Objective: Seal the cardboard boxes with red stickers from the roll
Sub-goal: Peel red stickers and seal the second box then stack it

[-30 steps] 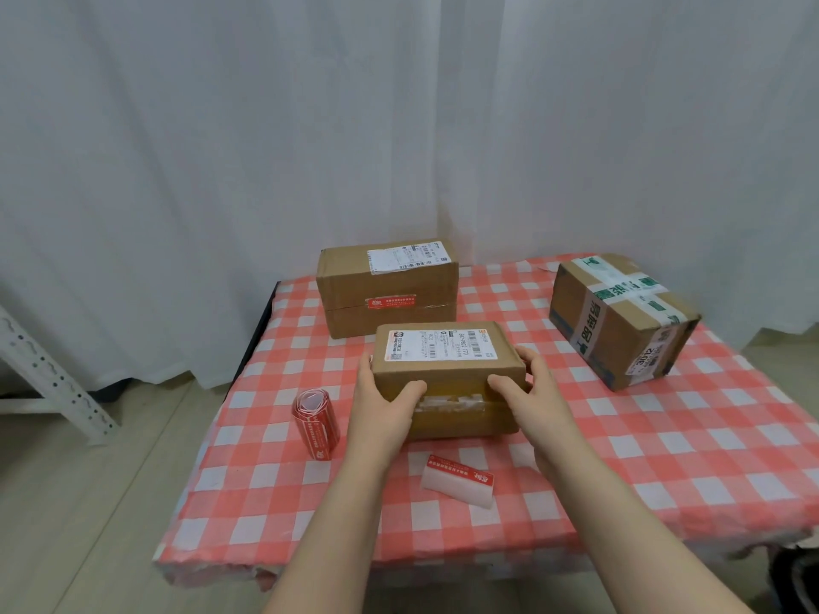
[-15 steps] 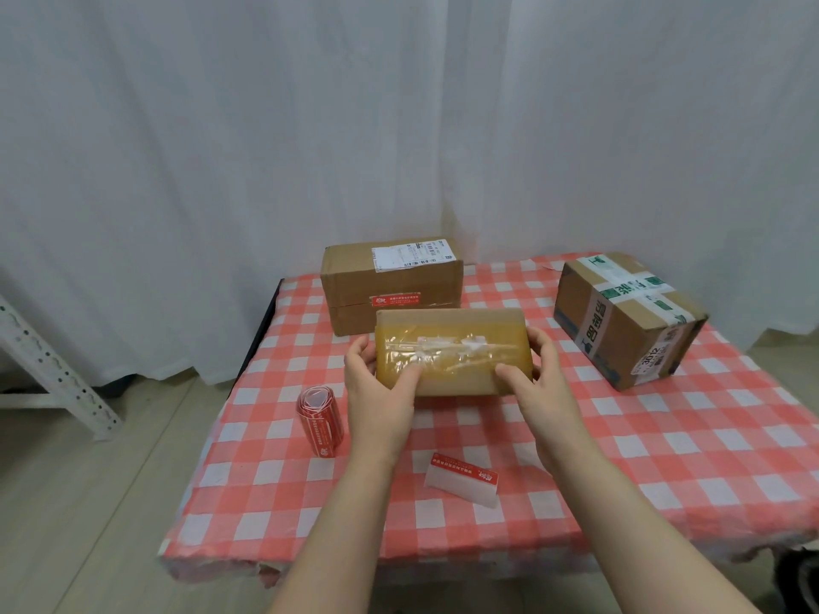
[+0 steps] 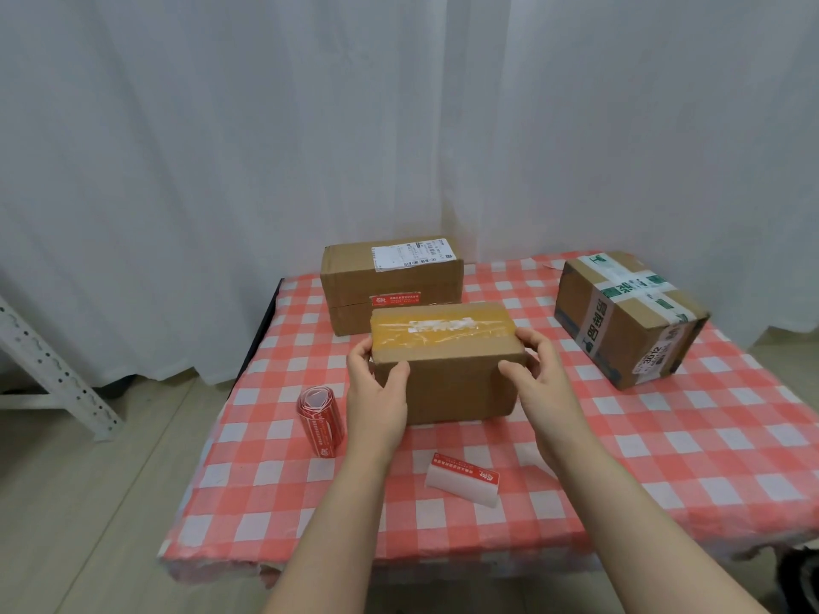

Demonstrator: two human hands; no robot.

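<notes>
Sticker roll (image 3: 320, 421) at left, loose sticker (image 3: 463, 478) nearer, box (image 3: 447, 370) lying crosswise, tape up, left hand (image 3: 374, 392) and right hand (image 3: 545, 383) curled round its ends.

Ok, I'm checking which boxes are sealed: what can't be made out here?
Head view only.
Ends of held box: covered by left hand and right hand; underside faces away.
Lower front of back box: behind held box; its label print too small.
Far sides of right box: turned away.
Text on roll and loose sticker: too small.

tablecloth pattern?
The tablecloth is a red-and-white check, and the head view shows it best.
</notes>
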